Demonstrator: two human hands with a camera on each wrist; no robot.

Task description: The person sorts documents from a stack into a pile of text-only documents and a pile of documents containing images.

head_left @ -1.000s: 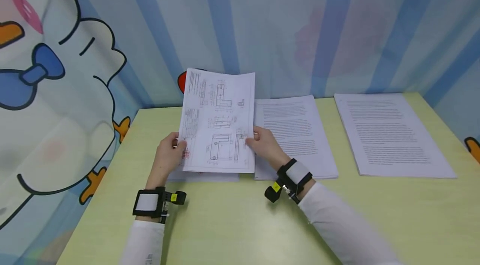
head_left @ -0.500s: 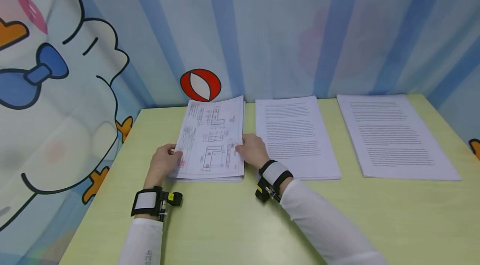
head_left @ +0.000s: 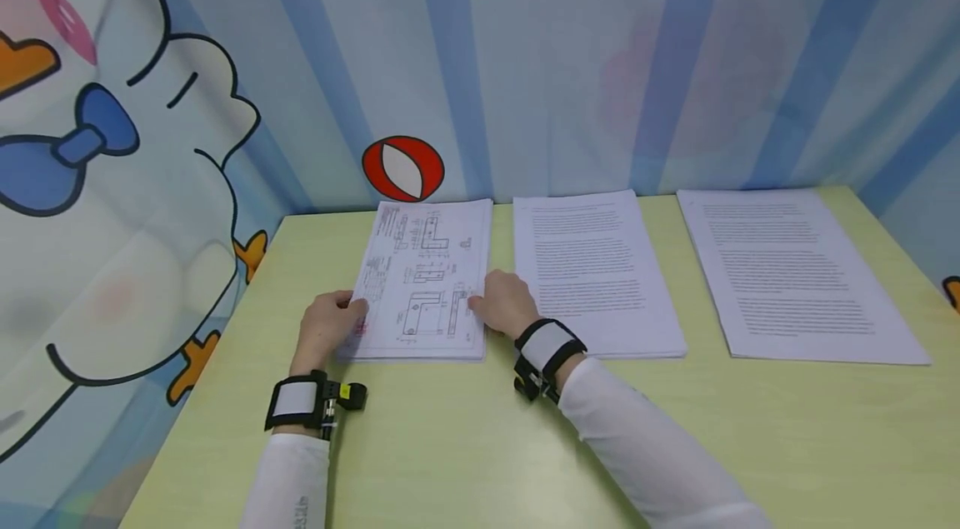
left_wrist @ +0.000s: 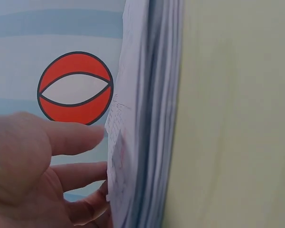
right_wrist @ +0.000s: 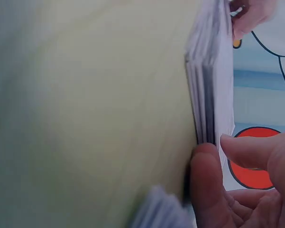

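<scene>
White sheets with technical drawings point(head_left: 427, 283) lie on the left paper stack, the top one bearing a small red stamp near its left edge. My left hand point(head_left: 326, 327) pinches the left edge, its thumb tip at the top sheet and the other fingers beside the pile. On the opposite edge my right hand point(head_left: 507, 304) grips with its thumb over the drawing and a finger against the side. Layered paper edges point(left_wrist: 163, 109) show in the left wrist view. The right wrist view shows thumb and index finger meeting at the stack's side point(right_wrist: 201, 95).
A stack of printed text pages point(head_left: 592, 262) lies right beside my right hand. Farther right is another text stack point(head_left: 802, 279). Both sit on a pale yellow-green table point(head_left: 450, 446), backed by a striped blue curtain point(head_left: 555, 79) with cartoon figures.
The drawing sheets were held raised and tilted a second ago, then came down onto the left stack. Both hands lowered with them, the right one shifting left. The top sheet now lies flatter.
</scene>
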